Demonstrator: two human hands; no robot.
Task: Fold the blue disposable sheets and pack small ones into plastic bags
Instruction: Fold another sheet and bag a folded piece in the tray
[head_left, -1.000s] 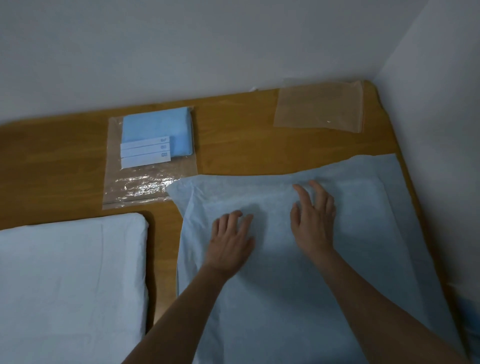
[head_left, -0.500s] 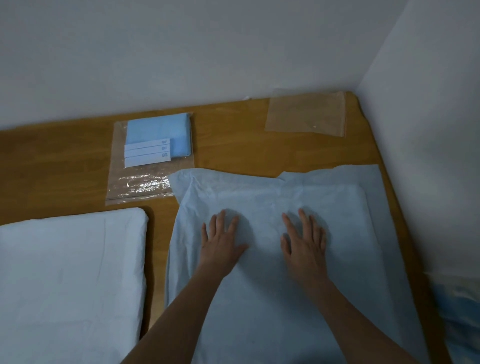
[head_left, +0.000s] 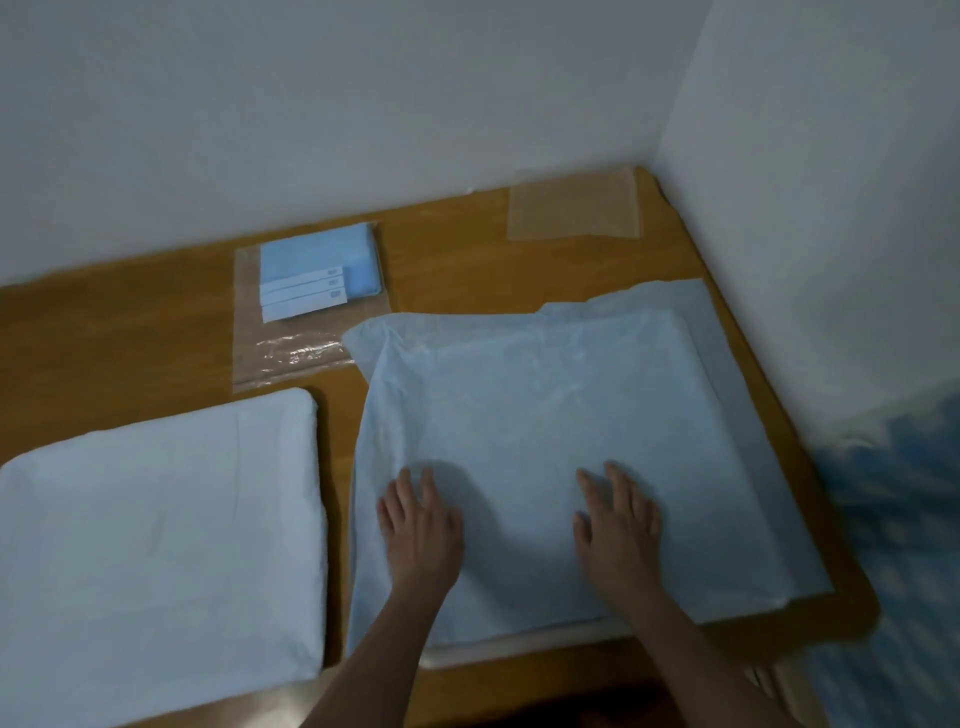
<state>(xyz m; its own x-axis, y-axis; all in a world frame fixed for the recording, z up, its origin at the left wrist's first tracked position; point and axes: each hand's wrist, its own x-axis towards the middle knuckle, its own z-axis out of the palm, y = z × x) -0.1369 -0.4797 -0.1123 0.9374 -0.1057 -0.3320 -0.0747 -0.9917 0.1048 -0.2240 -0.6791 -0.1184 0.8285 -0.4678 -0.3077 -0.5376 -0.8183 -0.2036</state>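
White stack (head_left: 156, 545) at 8 o'clock on the table (head_left: 130, 322), flat, long axis running 6 to 12, top right corner rounded. Filled bag (head_left: 306, 312) at 11 o'clock, beyond the stack: clear plastic, small folded blue sheet (head_left: 322, 254) in its far half, three white label strips (head_left: 304, 296) across it, the strips running 9 to 3 with a slight tilt, empty crinkled end of the bag toward 6. Big sheet (head_left: 545, 415) right of centre, pale blue, spread flat, roughly square, sides tilted a bit toward 11; far left corner rumpled and just over the bag's near right corner; a darker blue border shows along its right edge. Left hand (head_left: 421, 530) palm down on the sheet's near left part, fingers straight and slightly apart, pointing 12. Right hand (head_left: 618, 525) same, palm down on the near middle, fingers straight, slightly apart. Empty bag (head_left: 571, 205) at 1 o'clock in the table's far right corner, flat. Wooden table set in a corner of white walls (head_left: 363, 104). Blurred blue-patterned surface (head_left: 898, 519) at 4 o'clock, off the table.
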